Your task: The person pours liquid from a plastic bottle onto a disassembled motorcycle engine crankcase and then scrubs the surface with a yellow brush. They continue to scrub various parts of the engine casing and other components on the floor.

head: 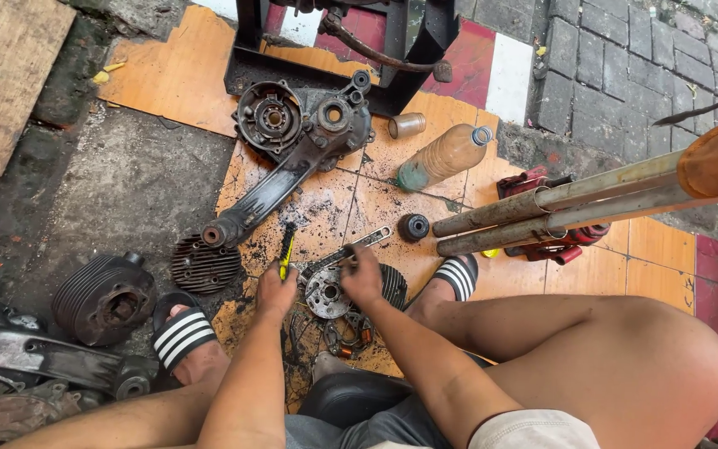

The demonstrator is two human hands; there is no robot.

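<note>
L hand (277, 293) is closed round the yellow-and-black handle of a screwdriver (287, 249). The tool's long axis runs almost straight away from the person, tilted a bit right at the far end, where the tip looks to rest on the tile floor (600, 270) near the lower end of the crankcase (292, 158). The tip itself is too small to tell exactly.

R hand (362, 274) sits just right of the L, fingers curled down onto the top edge of the round plate (326, 293), touching it. Whether it grips the plate or a small part on it, can't tell. The plate lies flat on the floor between the two hands, nearer the R; the L is just beside its left rim. So both hands are at the plate, screwdriver to its left and pointing away, not at it.

A spanner (357, 246) lies diag. just beyond the R hand, long axis lower-left to upper-right, its near end about touching the fingers. Behind the plate on the right there's a finned part (394, 284), half hidden by the R wrist.

Further off: bottle (442, 155) lying on its side, finned cylinder (105, 298) well left by the sandalled foot, two pipes (558, 208) crossing in from the right.
</note>
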